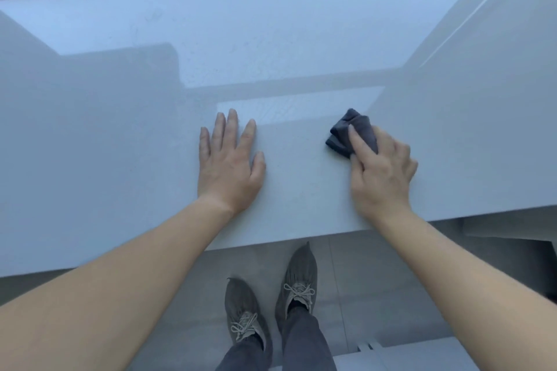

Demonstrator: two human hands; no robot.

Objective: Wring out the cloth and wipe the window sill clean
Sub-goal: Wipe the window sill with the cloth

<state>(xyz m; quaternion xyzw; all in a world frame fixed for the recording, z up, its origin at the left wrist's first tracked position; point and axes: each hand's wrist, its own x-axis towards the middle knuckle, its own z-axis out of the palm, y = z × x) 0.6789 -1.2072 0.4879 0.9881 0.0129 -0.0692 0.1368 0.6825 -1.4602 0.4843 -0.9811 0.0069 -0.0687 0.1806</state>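
- Looking straight down at the sill from my head cam, it's a wide, pale, glossy slab, and I can see window light reflected across the far half.
- Left hand is flat on the sill, palm down, fingers spread a bit, gripping nothing.
- Right hand is pressed on the cloth, a small dark grey bunched-up rag. Fingers are curled over its near side, with one finger laid across the top, so the grip is closed down on the cloth and pinning it to the sill.
- The cloth sits to the right of centre, near the front half of the sill, well apart from the left hand. Its far end sticks out past my fingertips.
- There are faint streaks and specks on the shiny patch just beyond the hands; can't tell if that's wet or dust.
- Below the sill's front edge I can see grey floor tiles and my two grey lace-up shoes.
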